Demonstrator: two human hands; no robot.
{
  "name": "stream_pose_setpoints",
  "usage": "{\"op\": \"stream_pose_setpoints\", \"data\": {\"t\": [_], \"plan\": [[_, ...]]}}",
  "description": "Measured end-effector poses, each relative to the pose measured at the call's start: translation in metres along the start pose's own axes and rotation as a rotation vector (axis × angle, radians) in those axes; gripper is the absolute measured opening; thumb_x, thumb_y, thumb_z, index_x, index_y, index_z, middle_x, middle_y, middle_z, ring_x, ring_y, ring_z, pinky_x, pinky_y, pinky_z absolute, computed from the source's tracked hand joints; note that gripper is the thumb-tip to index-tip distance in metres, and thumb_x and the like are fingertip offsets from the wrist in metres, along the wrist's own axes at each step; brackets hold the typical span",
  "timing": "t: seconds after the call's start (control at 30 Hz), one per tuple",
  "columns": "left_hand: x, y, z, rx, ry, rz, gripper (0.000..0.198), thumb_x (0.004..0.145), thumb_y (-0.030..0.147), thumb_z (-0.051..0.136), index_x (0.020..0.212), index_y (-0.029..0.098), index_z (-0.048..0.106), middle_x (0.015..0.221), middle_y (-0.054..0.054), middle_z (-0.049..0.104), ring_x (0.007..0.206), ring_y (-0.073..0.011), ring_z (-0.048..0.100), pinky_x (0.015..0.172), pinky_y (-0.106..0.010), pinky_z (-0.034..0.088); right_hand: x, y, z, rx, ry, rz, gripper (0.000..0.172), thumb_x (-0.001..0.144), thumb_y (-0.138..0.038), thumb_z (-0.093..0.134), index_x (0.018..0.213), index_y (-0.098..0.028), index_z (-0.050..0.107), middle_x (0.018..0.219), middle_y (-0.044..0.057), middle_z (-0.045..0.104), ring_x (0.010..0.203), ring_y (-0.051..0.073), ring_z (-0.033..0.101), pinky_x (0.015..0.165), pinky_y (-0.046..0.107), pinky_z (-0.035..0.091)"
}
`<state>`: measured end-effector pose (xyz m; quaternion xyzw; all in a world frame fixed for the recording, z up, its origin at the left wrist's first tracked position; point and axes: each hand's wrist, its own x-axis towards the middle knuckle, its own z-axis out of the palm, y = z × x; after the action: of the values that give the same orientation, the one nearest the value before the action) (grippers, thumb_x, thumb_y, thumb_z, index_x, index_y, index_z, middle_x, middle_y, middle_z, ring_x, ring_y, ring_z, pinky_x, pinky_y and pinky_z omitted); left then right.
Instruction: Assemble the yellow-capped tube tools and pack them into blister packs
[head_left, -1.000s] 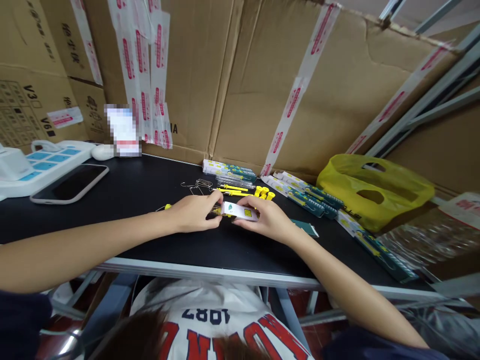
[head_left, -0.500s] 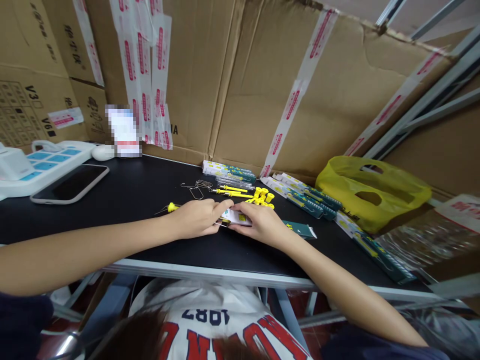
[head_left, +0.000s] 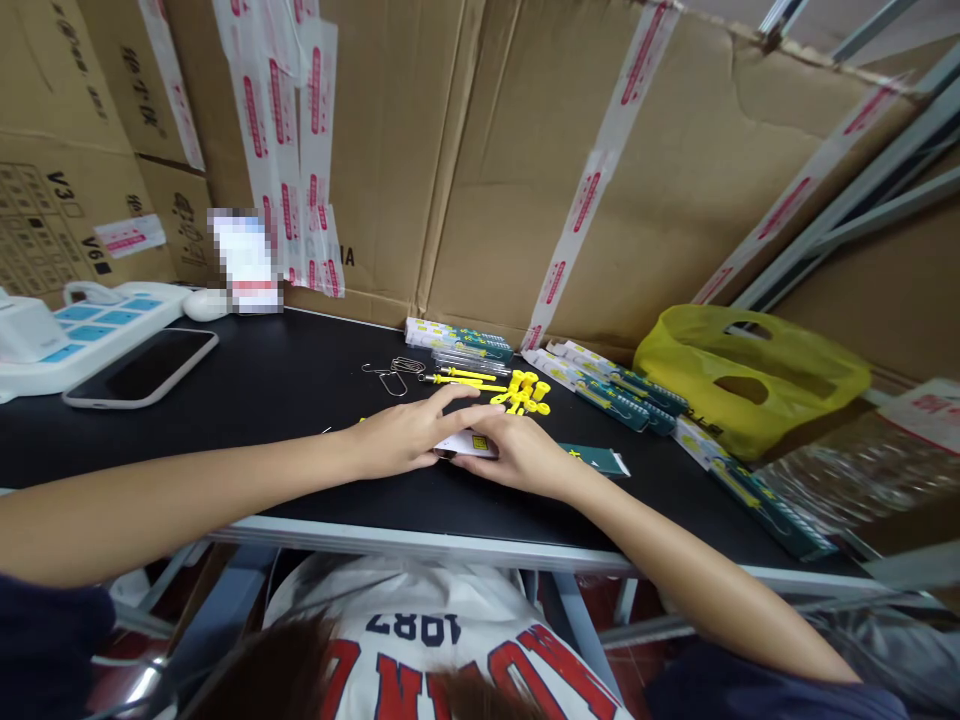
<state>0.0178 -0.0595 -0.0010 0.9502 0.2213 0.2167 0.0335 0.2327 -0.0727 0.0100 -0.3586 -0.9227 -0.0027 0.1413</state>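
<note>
A narrow white printed box (head_left: pixel 466 445) lies between my hands near the table's middle. My right hand (head_left: pixel 525 452) is closed around its right part. My left hand (head_left: pixel 405 435) grips the box's left end, fingers reaching over the top and thumb low at the near side. The left index finger is partly lifted. A trace of yellow and a thin wire tip (head_left: pixel 327 430) show beyond the left hand; the rest is hidden. Small yellow plastic caps (head_left: pixel 529 390), yellow rods (head_left: pixel 469 379) and bent wire hooks (head_left: pixel 393 380) lie just behind my hands.
A green package (head_left: pixel 596 458) lies right of my hand. More printed boxes (head_left: pixel 592 385) lie behind and to the right, near a yellow plastic bag (head_left: pixel 750 380). At left are a phone (head_left: pixel 142 368) and a power strip (head_left: pixel 97 325). Cardboard (head_left: pixel 517 200) walls the back.
My left hand has gone from a tight fist to longer, stretched fingers over the box. The yellow piece at its left is now mostly covered, and the metal rod by the box no longer shows.
</note>
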Motion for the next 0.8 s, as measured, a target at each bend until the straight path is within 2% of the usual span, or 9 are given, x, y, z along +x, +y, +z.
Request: {"op": "stream_pose_setpoints", "data": {"t": [0.07,0.17,0.27,0.33,0.4,0.5,0.57,0.7,0.8], "plan": [[0.000,-0.002,-0.004,-0.102,-0.009,0.012,0.088,0.079,0.013,0.060,0.149,0.034,0.012,0.150,-0.012,0.028,0.123,-0.0265,0.052,0.093,-0.036,0.048,0.000,0.004,-0.002,0.091,0.018,-0.026,0.027,0.083,-0.033,0.063,0.105,-0.016,0.061,0.098,0.009,0.069,0.082,0.020,0.064,0.069,0.027,0.045],[0.001,-0.013,-0.015,-0.208,-0.061,0.032,0.088,0.078,0.025,0.066,0.150,0.030,0.015,0.148,-0.012,0.034,0.129,-0.0260,0.045,0.099,-0.036,0.043,-0.001,0.011,-0.005,0.178,0.024,-0.008,0.027,0.081,-0.030,0.065,0.104,-0.017,0.060,0.102,0.007,0.067,0.086,0.019,0.063,0.072,0.027,0.045],[0.000,-0.034,-0.031,-0.237,-0.222,-0.083,0.084,0.074,0.036,0.071,0.146,0.023,0.030,0.130,-0.011,0.055,0.116,-0.0234,0.054,0.098,-0.035,0.041,0.000,0.015,-0.007,0.209,0.021,0.010,0.026,0.081,-0.030,0.065,0.103,-0.018,0.058,0.100,0.006,0.066,0.084,0.018,0.061,0.072,0.026,0.044],[-0.002,-0.051,-0.043,-0.230,-0.306,-0.214,0.074,0.068,0.043,0.075,0.133,0.021,0.048,0.118,-0.008,0.061,0.108,-0.0225,0.057,0.094,-0.033,0.042,0.001,0.017,-0.008,0.210,0.019,0.020,0.026,0.082,-0.032,0.064,0.103,-0.018,0.058,0.098,0.005,0.065,0.083,0.017,0.060,0.071,0.026,0.043],[-0.005,-0.065,-0.054,-0.237,-0.387,-0.270,0.055,0.067,0.047,0.074,0.114,0.020,0.062,0.112,-0.006,0.063,0.104,-0.0206,0.057,0.089,-0.028,0.043,0.001,0.019,-0.009,0.209,0.015,0.040,0.027,0.082,-0.034,0.064,0.102,-0.018,0.058,0.097,0.005,0.065,0.082,0.017,0.059,0.070,0.027,0.043],[-0.008,-0.077,-0.065,-0.291,-0.475,-0.284,0.038,0.065,0.043,0.075,0.094,0.019,0.069,0.096,-0.002,0.065,0.090,-0.0165,0.058,0.078,-0.022,0.042,0.002,0.021,-0.008,0.212,0.013,0.065,0.027,0.081,-0.035,0.064,0.102,-0.018,0.059,0.098,0.006,0.065,0.084,0.018,0.060,0.072,0.027,0.044],[-0.008,-0.079,-0.068,-0.303,-0.526,-0.283,0.030,0.066,0.038,0.075,0.088,0.018,0.070,0.087,-0.001,0.065,0.083,-0.0146,0.057,0.073,-0.020,0.041,0.002,0.022,-0.008,0.214,0.015,0.077,0.026,0.081,-0.034,0.065,0.101,-0.018,0.059,0.098,0.006,0.066,0.084,0.019,0.060,0.073,0.028,0.044],[-0.006,-0.073,-0.064,-0.359,-0.532,-0.302,0.024,0.072,0.035,0.071,0.088,0.017,0.070,0.082,-0.001,0.066,0.078,-0.0132,0.058,0.070,-0.020,0.041,0.002,0.023,-0.008,0.221,0.024,0.088,0.025,0.082,-0.033,0.064,0.101,-0.018,0.059,0.097,0.005,0.066,0.083,0.018,0.060,0.072,0.027,0.043],[-0.003,-0.066,-0.054,-0.466,-0.428,-0.326,0.024,0.075,0.035,0.069,0.091,0.016,0.068,0.085,-0.002,0.069,0.076,-0.0124,0.060,0.068,-0.020,0.043,0.002,0.022,-0.009,0.235,0.043,0.092,0.026,0.081,-0.034,0.065,0.101,-0.018,0.059,0.098,0.005,0.066,0.083,0.018,0.060,0.071,0.027,0.043]]}}
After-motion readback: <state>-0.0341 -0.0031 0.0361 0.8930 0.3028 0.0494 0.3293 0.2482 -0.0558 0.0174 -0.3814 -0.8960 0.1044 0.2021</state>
